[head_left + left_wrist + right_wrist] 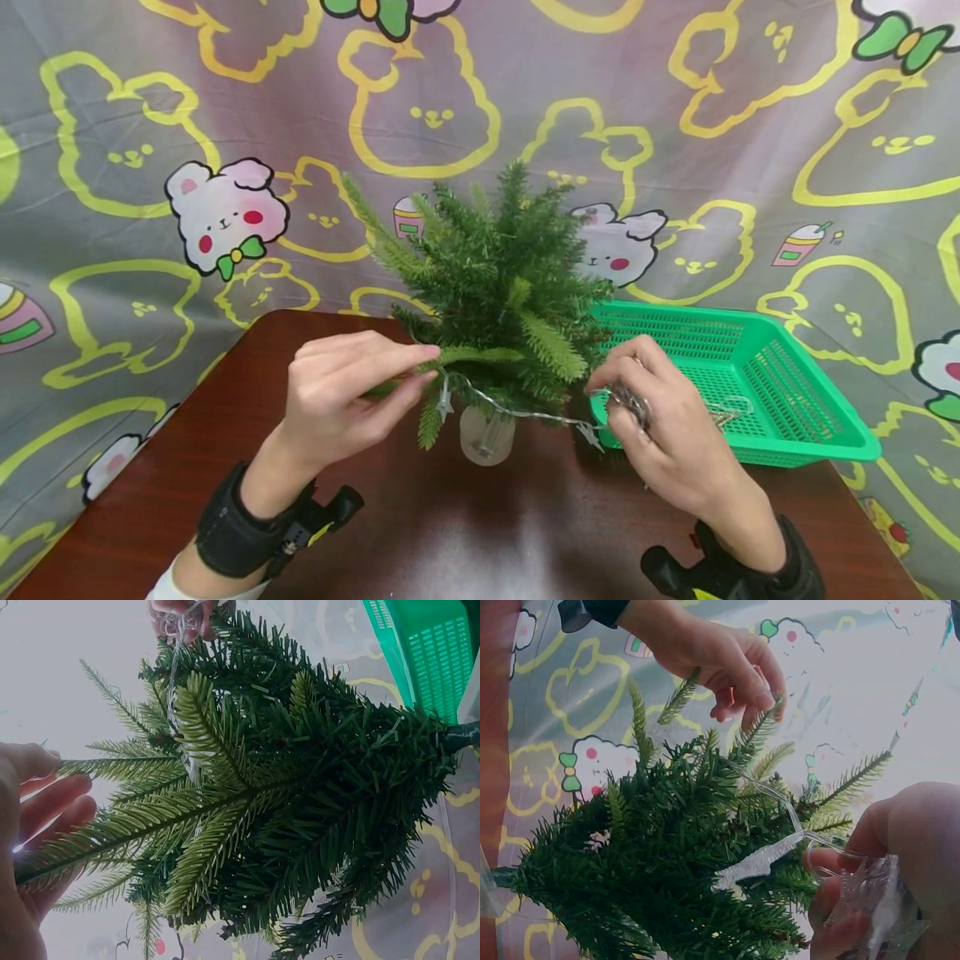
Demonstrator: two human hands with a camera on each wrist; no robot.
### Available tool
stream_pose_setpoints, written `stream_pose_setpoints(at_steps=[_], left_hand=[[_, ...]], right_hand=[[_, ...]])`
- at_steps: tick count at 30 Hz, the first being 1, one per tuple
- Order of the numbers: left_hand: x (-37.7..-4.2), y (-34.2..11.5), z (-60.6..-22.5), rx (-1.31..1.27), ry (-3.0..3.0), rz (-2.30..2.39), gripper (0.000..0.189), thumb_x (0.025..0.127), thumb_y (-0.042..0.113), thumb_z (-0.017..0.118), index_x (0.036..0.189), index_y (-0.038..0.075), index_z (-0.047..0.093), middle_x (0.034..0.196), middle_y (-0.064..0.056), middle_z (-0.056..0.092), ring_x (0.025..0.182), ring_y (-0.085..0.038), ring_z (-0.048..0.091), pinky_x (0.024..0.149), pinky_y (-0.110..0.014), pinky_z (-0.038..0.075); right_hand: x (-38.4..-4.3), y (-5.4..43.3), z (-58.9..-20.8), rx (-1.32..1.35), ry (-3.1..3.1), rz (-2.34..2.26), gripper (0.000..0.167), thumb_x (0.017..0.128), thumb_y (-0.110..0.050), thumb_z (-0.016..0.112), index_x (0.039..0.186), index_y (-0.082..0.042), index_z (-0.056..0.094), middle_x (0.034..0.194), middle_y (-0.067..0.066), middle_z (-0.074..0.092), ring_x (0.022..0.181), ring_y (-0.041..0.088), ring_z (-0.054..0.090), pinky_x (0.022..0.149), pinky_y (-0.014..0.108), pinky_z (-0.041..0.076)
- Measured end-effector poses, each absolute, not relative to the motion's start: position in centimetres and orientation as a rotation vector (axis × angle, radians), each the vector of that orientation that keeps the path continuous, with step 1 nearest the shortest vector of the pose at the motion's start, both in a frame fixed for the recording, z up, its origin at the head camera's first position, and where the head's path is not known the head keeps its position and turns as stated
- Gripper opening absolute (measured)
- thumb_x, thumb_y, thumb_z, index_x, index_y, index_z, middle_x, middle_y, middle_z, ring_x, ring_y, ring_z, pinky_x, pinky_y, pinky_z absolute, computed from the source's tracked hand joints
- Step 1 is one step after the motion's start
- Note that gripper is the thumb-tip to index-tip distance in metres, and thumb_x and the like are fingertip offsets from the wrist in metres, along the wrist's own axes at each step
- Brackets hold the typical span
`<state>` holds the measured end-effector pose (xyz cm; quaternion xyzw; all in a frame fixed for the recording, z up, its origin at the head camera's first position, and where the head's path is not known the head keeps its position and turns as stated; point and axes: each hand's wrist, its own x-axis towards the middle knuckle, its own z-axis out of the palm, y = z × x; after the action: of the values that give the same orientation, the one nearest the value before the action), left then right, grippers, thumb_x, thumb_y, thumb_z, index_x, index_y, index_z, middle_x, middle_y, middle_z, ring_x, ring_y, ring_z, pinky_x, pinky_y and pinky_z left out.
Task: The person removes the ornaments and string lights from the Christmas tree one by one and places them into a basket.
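Note:
A small artificial Christmas tree (495,267) stands on a pale round base (474,433). At its front left, my left hand (337,400) pinches the tip of a light green branch (483,355) between thumb and fingers; the right wrist view shows this pinch too. My right hand (671,429) grips a bunched string of lights (870,900) to the right of the tree. From that bunch a clear wire (517,412) runs across the front of the lower branches. Star-shaped pieces (445,397) hang on it, one just below my left fingertips.
A green plastic basket (832,446) stands on the right behind my right hand, with a few small items (723,415) inside. The brown table (420,533) is glossy. Behind it hangs a grey cloth (315,100) printed with cartoon animals.

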<state>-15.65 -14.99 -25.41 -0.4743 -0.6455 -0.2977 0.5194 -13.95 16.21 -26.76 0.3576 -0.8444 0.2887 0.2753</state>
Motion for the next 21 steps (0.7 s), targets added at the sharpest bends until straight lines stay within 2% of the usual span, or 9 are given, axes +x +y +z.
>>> stream_pose_setpoints(at_steps=[2, 5, 8, 14, 19, 21], left_hand=[[-15.62, -14.82, -25.38, -1.137, -1.536, -0.714, 0.016, 0.092, 0.016, 0.068, 0.092, 0.003, 0.077, 0.071, -0.003, 0.073, 0.057, -0.012, 0.064, 0.052, -0.026, 0.048], [-15.59, -14.59, -25.42, -1.14, -1.517, -0.717, 0.015, 0.092, 0.015, 0.069, 0.092, 0.003, 0.077, 0.071, -0.003, 0.073, 0.057, -0.012, 0.064, 0.053, -0.026, 0.049], [-15.52, -14.43, -25.46, -1.144, -1.511, -0.714, 0.014, 0.091, 0.014, 0.069, 0.092, 0.003, 0.077, 0.071, -0.003, 0.073, 0.057, -0.012, 0.063, 0.053, -0.026, 0.048], [-15.36, -14.25, -25.48, -1.138, -1.523, -0.716, 0.015, 0.092, 0.015, 0.069, 0.092, 0.003, 0.077, 0.072, -0.004, 0.073, 0.059, -0.012, 0.064, 0.053, -0.026, 0.049], [-15.21, -14.04, -25.5, -1.125, -1.522, -0.711, 0.015, 0.091, 0.015, 0.069, 0.092, 0.003, 0.078, 0.072, -0.004, 0.074, 0.059, -0.012, 0.065, 0.054, -0.028, 0.051], [-15.13, -13.94, -25.49, -1.119, -1.52, -0.707, 0.014, 0.091, 0.015, 0.069, 0.092, 0.003, 0.078, 0.072, -0.003, 0.074, 0.059, -0.012, 0.066, 0.055, -0.028, 0.052]], right_hand=[[-13.96, 16.15, -26.87, 0.981, -2.244, 0.8, 0.035, 0.082, 0.01, 0.046, 0.095, -0.017, 0.064, 0.101, -0.004, 0.059, 0.084, 0.002, 0.051, 0.069, 0.017, 0.036], [-13.97, 16.05, -27.02, 1.006, -2.199, 0.82, 0.04, 0.082, 0.012, 0.044, 0.099, -0.017, 0.065, 0.09, -0.007, 0.065, 0.07, -0.003, 0.052, 0.058, 0.011, 0.035], [-14.02, 15.97, -27.18, 1.042, -2.145, 0.815, 0.047, 0.082, 0.016, 0.043, 0.1, -0.019, 0.068, 0.077, -0.01, 0.064, 0.057, -0.007, 0.045, 0.05, 0.008, 0.031], [-14.02, 15.93, -27.14, 1.023, -2.199, 0.736, 0.043, 0.087, 0.015, 0.046, 0.095, -0.021, 0.068, 0.08, -0.013, 0.061, 0.063, -0.005, 0.041, 0.056, 0.011, 0.033], [-13.71, 15.99, -26.94, 0.965, -2.342, 0.693, 0.031, 0.093, 0.004, 0.052, 0.096, -0.022, 0.068, 0.091, -0.013, 0.068, 0.07, -0.004, 0.048, 0.06, 0.02, 0.04], [-13.65, 16.04, -26.93, 0.975, -2.365, 0.71, 0.028, 0.094, 0.001, 0.053, 0.094, -0.024, 0.066, 0.085, -0.016, 0.063, 0.069, -0.004, 0.047, 0.06, 0.02, 0.04]])
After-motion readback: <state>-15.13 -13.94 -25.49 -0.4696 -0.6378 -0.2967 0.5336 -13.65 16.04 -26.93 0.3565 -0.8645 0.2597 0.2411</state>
